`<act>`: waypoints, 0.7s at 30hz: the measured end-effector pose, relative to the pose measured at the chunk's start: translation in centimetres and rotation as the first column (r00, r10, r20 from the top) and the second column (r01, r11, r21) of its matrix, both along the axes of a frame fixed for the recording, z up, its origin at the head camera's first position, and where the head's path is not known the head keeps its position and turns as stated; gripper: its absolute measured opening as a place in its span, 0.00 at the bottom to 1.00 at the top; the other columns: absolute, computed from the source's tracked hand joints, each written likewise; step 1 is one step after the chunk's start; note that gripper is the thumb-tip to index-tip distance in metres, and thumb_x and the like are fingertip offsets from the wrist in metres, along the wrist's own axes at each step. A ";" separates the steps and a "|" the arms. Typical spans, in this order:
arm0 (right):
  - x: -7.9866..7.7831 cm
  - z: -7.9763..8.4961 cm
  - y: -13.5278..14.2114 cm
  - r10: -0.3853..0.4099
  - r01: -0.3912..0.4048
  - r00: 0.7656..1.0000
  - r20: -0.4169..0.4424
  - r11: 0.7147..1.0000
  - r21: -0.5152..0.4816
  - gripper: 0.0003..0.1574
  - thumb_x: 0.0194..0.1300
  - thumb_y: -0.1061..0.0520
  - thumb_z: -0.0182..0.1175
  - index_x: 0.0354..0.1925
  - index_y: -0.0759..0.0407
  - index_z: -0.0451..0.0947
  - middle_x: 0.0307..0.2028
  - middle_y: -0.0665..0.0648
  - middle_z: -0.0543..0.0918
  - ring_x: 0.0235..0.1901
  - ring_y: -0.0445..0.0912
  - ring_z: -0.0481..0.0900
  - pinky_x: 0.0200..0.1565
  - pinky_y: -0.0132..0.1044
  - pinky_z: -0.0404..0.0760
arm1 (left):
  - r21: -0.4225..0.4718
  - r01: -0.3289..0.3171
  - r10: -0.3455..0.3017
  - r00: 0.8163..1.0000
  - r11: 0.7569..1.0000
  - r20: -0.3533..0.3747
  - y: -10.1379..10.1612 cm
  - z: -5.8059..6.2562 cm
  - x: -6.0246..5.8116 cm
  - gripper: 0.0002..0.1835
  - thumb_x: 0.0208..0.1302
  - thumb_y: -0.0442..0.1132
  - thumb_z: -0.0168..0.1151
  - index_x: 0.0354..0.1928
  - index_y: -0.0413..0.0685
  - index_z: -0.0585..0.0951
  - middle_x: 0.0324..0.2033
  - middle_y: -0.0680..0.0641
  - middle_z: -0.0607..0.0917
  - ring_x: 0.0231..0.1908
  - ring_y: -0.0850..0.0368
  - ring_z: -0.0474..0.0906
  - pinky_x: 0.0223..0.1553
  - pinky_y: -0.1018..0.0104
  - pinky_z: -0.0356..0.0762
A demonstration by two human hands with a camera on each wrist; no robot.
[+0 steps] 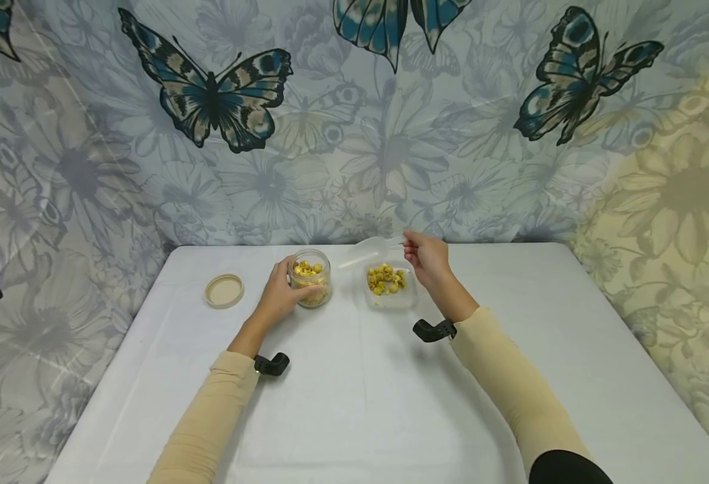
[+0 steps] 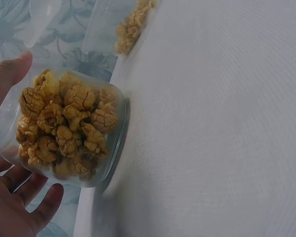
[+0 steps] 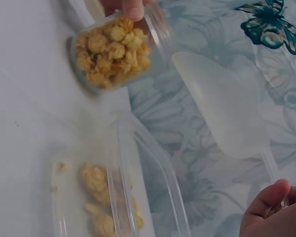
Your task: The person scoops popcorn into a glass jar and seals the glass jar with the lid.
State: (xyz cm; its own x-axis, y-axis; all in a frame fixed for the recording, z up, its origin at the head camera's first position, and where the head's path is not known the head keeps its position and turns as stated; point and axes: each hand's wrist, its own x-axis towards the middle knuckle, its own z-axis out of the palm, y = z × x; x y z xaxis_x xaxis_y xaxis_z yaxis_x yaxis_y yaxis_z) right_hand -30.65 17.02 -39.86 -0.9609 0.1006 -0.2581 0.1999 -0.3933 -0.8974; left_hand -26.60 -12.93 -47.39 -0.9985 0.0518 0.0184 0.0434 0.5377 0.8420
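My left hand [image 1: 280, 294] grips a glass jar [image 1: 311, 300] that stands on the table, thumb and fingers round its upper sides. Yellow-brown popcorn [image 2: 69, 128] fills much of the jar. By its handle, my right hand [image 1: 428, 261] holds a translucent plastic scoop [image 3: 227, 108]. The scoop's blade reaches left above the table, its tip near the jar's mouth in the right wrist view; no popcorn shows in it. Below the scoop sits a clear plastic container [image 1: 392, 304] with some popcorn pieces [image 1: 385, 278] in it.
A round lid [image 1: 224, 291] with a pale rim lies on the table left of the jar. The table's white cloth [image 1: 342, 403] spreads toward me. Behind its far edge hangs a backdrop [image 1: 385, 168] printed with butterflies and flowers.
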 end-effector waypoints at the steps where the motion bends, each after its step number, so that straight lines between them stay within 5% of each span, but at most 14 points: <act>1: 0.0 0.0 0.2 -0.006 0.006 1.000 0.003 1.000 0.003 0.08 0.69 0.60 0.59 0.42 0.64 0.78 0.18 0.49 0.79 0.18 0.38 0.74 0.20 0.22 0.75 | -0.001 0.000 0.000 1.000 1.000 0.002 0.0 0.0 0.0 0.56 0.51 0.62 0.72 0.75 0.48 0.54 0.70 0.38 0.60 0.71 0.40 0.58 0.70 0.41 0.60; 21: 0.9 -1.8 5.5 -0.140 0.152 0.981 0.134 0.985 -0.084 0.08 0.66 0.61 0.62 0.29 0.60 0.80 0.17 0.51 0.78 0.17 0.39 0.73 0.19 0.24 0.74 | -0.023 -0.011 0.010 1.000 1.000 -0.011 0.2 0.1 0.2 0.55 0.51 0.62 0.72 0.75 0.47 0.54 0.68 0.37 0.62 0.70 0.39 0.60 0.70 0.41 0.59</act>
State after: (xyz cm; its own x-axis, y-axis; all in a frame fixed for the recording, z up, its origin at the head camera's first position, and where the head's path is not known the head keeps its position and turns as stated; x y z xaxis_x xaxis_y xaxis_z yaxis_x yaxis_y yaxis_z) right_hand -29.71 22.54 -41.70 -0.8964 0.2066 -0.3922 0.2446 -0.5074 -0.8263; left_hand -26.36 -12.76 -47.29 -0.9987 0.0420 0.0287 0.0472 0.5577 0.8287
